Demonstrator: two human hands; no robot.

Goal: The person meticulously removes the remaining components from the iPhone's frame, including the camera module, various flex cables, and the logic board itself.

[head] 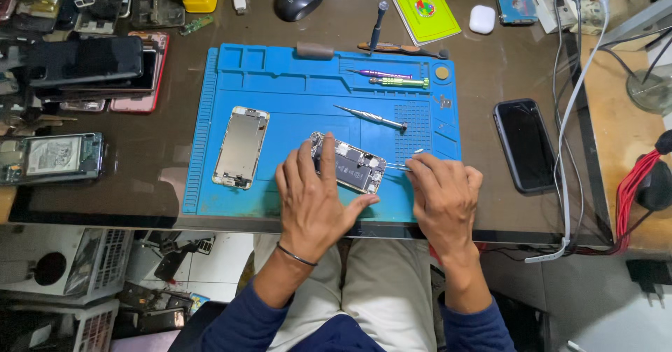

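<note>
1. The dark worktop (490, 79) stretches away beyond both hands, and both forearms in dark blue sleeves reach onto it from the near edge.
2. The blue repair mat (280, 86) lies under the hands and runs out ahead of them and to the left.
3. The left hand (315, 201) rests palm down on the mat, fingers spread and pressing on the near end of the opened phone body (353, 166); it steadies the phone rather than closing around it.
4. The right hand (442, 198) is curled just right of the phone, pinching thin tweezers (400, 167) whose tip touches the phone's right edge.
5. A detached screen panel (241, 147) lies on the mat, left of the left hand and apart from it.
6. A black phone (526, 144) lies on the worktop to the right, just beyond the right hand.
7. A silver screwdriver (371, 117) lies on the mat just beyond the opened phone.
8. Two more screwdrivers, purple (381, 74) and green (400, 82), sit in the mat's far tray.
</note>
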